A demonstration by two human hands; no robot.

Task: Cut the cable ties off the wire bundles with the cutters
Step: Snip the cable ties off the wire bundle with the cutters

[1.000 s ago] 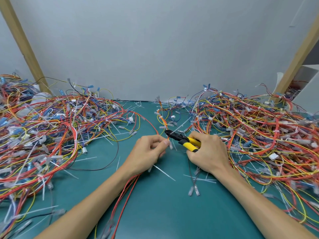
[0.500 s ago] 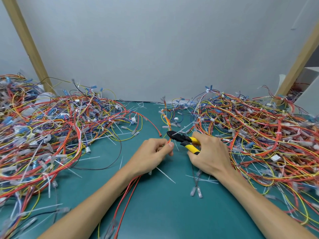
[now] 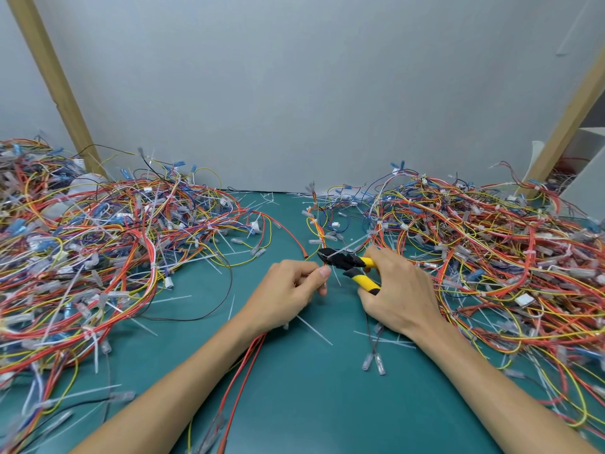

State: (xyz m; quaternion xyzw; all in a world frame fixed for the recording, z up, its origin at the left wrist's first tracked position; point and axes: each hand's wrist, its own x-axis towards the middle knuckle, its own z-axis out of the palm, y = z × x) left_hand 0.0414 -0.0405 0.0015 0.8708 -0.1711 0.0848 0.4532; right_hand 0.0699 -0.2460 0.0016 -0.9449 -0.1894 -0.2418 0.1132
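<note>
Head view: your left hand (image 3: 288, 290) pinches the wire bundle (image 3: 317, 229), its cable tie (image 3: 352, 246) just past your fingertips. Your right hand (image 3: 396, 296) grips the yellow-handled cutters (image 3: 343, 260), jaws nearly closed at that tie. Bite too deep and you likely nick insulation; drift toward your left thumb and you may catch skin.

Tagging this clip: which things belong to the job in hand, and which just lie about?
In use: yellow-handled black cutters, right hand; orange wire bundle, pinched by left hand; white cable tie at cutter tips.
Lying about: left tangled wire heap; right tangled wire heap; cut white tie scraps.
</note>
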